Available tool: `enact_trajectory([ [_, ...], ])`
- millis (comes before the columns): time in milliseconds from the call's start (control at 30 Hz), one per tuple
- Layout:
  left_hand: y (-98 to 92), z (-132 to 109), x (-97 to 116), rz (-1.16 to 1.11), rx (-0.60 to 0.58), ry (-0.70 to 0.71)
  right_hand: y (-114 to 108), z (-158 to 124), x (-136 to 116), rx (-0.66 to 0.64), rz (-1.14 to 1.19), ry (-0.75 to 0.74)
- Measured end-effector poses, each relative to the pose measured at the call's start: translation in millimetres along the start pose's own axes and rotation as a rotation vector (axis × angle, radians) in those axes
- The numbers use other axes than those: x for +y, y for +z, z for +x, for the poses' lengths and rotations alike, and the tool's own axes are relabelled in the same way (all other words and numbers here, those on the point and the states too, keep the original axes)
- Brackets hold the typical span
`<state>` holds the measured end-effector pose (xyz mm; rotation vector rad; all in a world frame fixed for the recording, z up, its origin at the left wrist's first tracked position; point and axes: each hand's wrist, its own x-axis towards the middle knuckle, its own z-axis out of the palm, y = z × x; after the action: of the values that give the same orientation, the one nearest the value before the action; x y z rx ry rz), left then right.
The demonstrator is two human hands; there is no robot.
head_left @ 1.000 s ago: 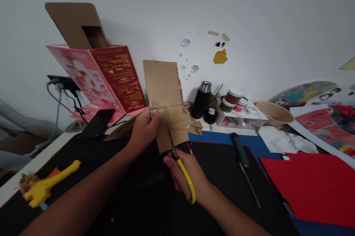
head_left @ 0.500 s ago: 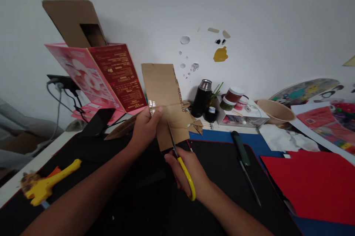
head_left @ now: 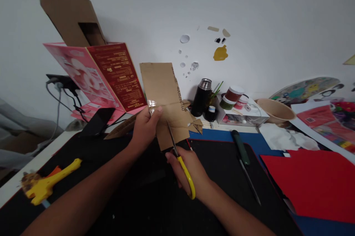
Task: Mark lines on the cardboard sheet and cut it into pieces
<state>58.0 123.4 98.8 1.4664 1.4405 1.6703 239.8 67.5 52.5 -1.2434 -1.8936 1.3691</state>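
Cardboard piece (head_left: 166,99) pinched upright in left hand (head_left: 144,127); right hand (head_left: 188,171) grips yellow-handled scissors (head_left: 180,162) – blades seemingly inside its lower edge. Screwdriver (head_left: 244,162) nearby – black mat (head_left: 133,199) open below.

Hands: two are showing, the left hand (head_left: 144,129) and the right hand (head_left: 187,171)
Cardboard pieces in hand: one cardboard piece (head_left: 163,99)
Scissors: one pair of yellow-handled scissors (head_left: 181,167)
Glue guns: one yellow glue gun (head_left: 46,186) is lying on the tabletop (head_left: 33,162)
Screwdrivers: one dark screwdriver (head_left: 244,160)
Flasks: one black flask (head_left: 202,97)
Lidded jars: two are standing together, the brown jar (head_left: 233,93) and the green jar (head_left: 226,103)
Bowls: one tan bowl (head_left: 274,112)
Red sheets: one red sheet (head_left: 316,182)
Pink boxes: one pink box (head_left: 97,77)
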Motion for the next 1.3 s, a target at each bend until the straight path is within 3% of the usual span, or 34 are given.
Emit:
enact_trajectory([
  [467, 1.7, 0, 1, -0.005, -0.003, -0.021, 5, -2, -2, 0.077, -0.081, -0.036],
  [633, 1.8, 1, -1, 0.014, 0.002, 0.005, 2, -1, -8, 0.127, -0.17, -0.13],
  [933, 1.2, 2, -4, 0.022, -0.002, -0.02, 6, 1, 0, 0.123, -0.134, -0.12],
  [1133, 0.5, 2, 1, 0.049, -0.01, 0.027, 11, 3, 9, 0.027, 0.01, 0.035],
  [1300, -1.6, 2, 7, 0.069, -0.005, 0.028, 5, 2, 6, 0.014, 0.009, -0.041],
])
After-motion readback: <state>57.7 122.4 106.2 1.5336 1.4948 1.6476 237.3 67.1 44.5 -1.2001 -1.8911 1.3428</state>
